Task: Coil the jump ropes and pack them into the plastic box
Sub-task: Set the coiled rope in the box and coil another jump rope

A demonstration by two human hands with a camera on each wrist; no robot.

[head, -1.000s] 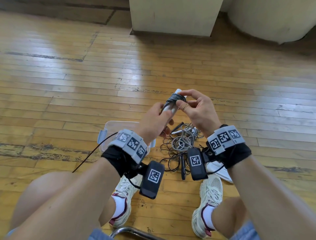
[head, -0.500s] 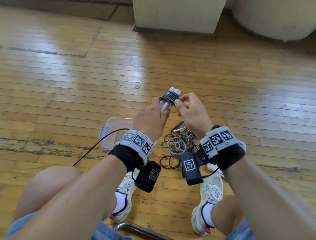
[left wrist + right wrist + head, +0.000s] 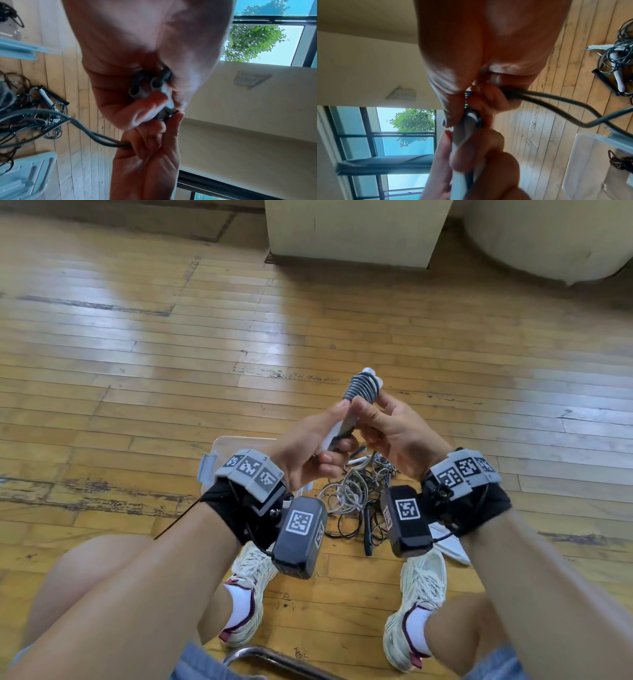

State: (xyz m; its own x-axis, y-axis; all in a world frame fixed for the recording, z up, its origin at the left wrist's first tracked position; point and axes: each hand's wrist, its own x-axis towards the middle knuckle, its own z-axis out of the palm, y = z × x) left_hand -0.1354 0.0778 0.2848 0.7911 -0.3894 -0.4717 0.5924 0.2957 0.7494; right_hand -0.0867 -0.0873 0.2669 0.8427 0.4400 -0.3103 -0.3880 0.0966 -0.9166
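Note:
My left hand [image 3: 329, 440] grips the two white handles [image 3: 337, 428] of a jump rope, held together and pointing up and away. Grey cord [image 3: 363, 386] is wound in tight turns round their upper ends. My right hand [image 3: 373, 412] sits against the handles just below the winding and pinches the loose grey cord [image 3: 556, 106], which trails down to the floor. In the left wrist view the handle ends [image 3: 149, 89] show inside my fist. The clear plastic box [image 3: 233, 446] stands on the floor behind my left wrist, with a dark coiled rope [image 3: 621, 161] inside.
A tangled pile of grey and black ropes [image 3: 356, 494] with loose handles lies on the wooden floor between my feet. The box lid [image 3: 448, 546] lies beside my right shoe [image 3: 421, 594]. A pale cabinet base [image 3: 349, 234] stands farther off.
The winding on the handles has grown longer and the bundle now stands more upright. My right hand has come down from over the handle tops to beside them.

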